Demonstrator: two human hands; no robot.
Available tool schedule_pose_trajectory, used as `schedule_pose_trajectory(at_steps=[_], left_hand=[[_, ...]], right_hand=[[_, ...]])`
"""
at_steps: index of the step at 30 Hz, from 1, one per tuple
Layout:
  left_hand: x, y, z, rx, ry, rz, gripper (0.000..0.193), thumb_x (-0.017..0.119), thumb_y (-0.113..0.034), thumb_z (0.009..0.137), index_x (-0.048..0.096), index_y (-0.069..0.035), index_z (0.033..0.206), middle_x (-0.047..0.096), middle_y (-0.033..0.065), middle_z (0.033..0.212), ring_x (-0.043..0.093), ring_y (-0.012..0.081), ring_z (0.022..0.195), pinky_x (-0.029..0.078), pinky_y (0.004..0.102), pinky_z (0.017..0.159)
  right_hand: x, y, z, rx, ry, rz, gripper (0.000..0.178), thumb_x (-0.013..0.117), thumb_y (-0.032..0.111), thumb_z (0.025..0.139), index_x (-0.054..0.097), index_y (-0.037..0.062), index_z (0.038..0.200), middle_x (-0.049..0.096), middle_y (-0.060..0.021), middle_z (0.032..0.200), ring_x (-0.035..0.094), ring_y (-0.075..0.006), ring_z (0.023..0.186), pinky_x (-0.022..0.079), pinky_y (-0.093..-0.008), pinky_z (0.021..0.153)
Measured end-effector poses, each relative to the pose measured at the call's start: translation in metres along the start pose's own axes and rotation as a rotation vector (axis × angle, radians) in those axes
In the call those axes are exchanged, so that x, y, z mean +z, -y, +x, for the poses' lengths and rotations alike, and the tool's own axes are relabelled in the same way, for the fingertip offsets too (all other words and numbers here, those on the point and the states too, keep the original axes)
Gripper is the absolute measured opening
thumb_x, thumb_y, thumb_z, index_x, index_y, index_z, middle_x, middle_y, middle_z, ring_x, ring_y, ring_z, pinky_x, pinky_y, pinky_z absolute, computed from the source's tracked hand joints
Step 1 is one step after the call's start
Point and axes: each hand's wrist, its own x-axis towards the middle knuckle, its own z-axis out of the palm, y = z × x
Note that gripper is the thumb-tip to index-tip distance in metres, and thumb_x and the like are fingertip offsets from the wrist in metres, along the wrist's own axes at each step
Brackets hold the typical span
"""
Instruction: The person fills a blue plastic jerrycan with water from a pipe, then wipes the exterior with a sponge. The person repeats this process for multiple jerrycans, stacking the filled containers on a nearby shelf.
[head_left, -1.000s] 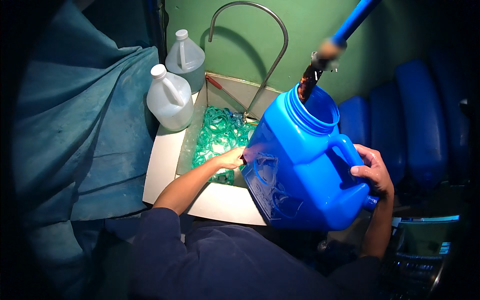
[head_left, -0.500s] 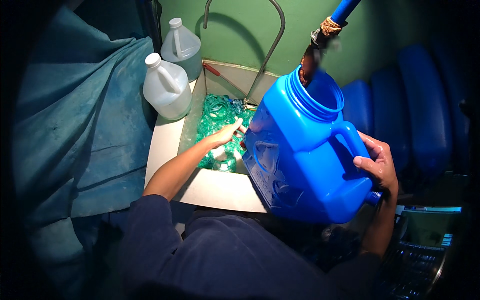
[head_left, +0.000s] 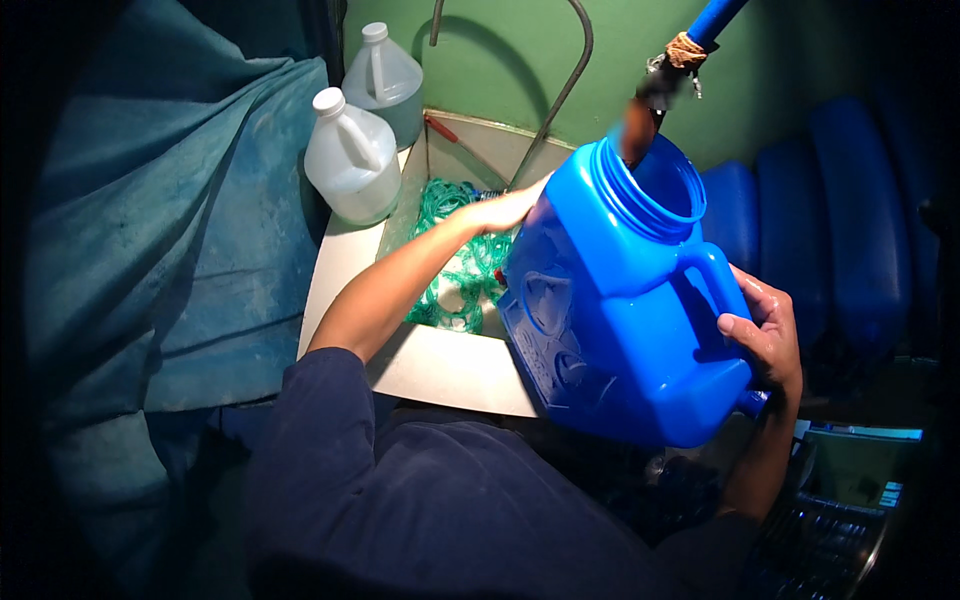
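A large blue plastic jug (head_left: 625,330), wet and uncapped, leans with its open mouth toward the upper right. My right hand (head_left: 768,325) is closed on it beside the moulded handle, thumb at the handle's lower end. My left hand (head_left: 508,208) reaches to the jug's far left side; its fingers are hidden behind the jug. Into the mouth dips the brown, motion-blurred end of a blue pipe (head_left: 712,22), bound with cord and wire; its lower tip is out of sight inside. Below my left forearm, tangled green strands (head_left: 440,205) lie in a white sink (head_left: 440,365).
Two translucent white jugs, a nearer one (head_left: 350,165) and a farther one (head_left: 392,85), stand on the sink's left rim. A red-handled tool (head_left: 440,128) and a bent grey tube (head_left: 560,95) are behind. Blue containers (head_left: 835,210) line the right; a blue-green sheet (head_left: 220,240) hangs left.
My left hand has moved up and right from over the green strands to the jug's far side. My right hand still holds the jug, whose tilt looks much the same.
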Motion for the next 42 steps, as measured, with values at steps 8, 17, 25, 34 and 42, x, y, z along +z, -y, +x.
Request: schedule_pose_trajectory(at_steps=[8, 17, 25, 34, 42], left_hand=[[-0.004, -0.12, 0.047, 0.366, 0.049, -0.271, 0.023, 0.067, -0.024, 0.087, 0.064, -0.004, 0.097, 0.063, 0.0, 0.093, 0.057, 0.0102, 0.085, 0.048, 0.0289, 0.082], [-0.013, -0.131, -0.025, 0.321, -0.223, -0.349, 0.053, 0.049, -0.023, 0.095, 0.045, 0.003, 0.142, 0.052, 0.0189, 0.142, 0.05, 0.0282, 0.132, 0.034, 0.0419, 0.116], [-0.031, -0.161, 0.017, -0.036, -0.47, -0.368, 0.045, 0.055, -0.017, 0.093, 0.057, -0.002, 0.136, 0.061, 0.0131, 0.132, 0.057, 0.0242, 0.121, 0.043, 0.0379, 0.108], [-0.076, 0.014, -0.003, -0.024, -0.257, -0.822, 0.043, 0.048, -0.036, 0.103, 0.056, -0.008, 0.136, 0.064, 0.0076, 0.13, 0.06, 0.0246, 0.118, 0.046, 0.0438, 0.104], [0.064, 0.104, 0.013, -0.031, -0.505, -1.401, 0.058, 0.044, -0.054, 0.1, 0.053, -0.011, 0.138, 0.059, 0.0096, 0.137, 0.055, 0.0298, 0.123, 0.039, 0.05, 0.11]], right_hand=[[0.024, -0.185, -0.068, 0.064, -0.548, 1.092, 0.071, 0.049, 0.056, 0.099, 0.049, -0.0004, 0.142, 0.057, -0.014, 0.136, 0.057, -0.0228, 0.118, 0.046, -0.036, 0.104], [0.173, -0.307, -0.131, 0.233, -0.79, 1.363, 0.071, 0.047, 0.059, 0.099, 0.047, 0.0039, 0.145, 0.055, -0.0135, 0.139, 0.055, -0.0246, 0.122, 0.044, -0.0372, 0.106], [0.204, -0.233, -0.064, 0.4, -0.844, 1.282, 0.071, 0.045, 0.061, 0.099, 0.045, 0.0078, 0.147, 0.053, -0.0131, 0.141, 0.053, -0.0261, 0.127, 0.044, -0.0382, 0.109], [0.108, -0.178, -0.162, 0.146, -0.883, 0.819, 0.047, 0.068, 0.03, 0.094, 0.056, -0.0023, 0.126, 0.065, -0.009, 0.115, 0.06, -0.015, 0.102, 0.048, -0.0291, 0.092], [0.069, -0.035, -0.118, -0.356, -0.76, -0.306, 0.1, 0.068, 0.065, 0.08, 0.044, -0.0126, 0.139, 0.054, -0.0302, 0.135, 0.051, -0.0384, 0.128, 0.038, -0.0491, 0.109]])
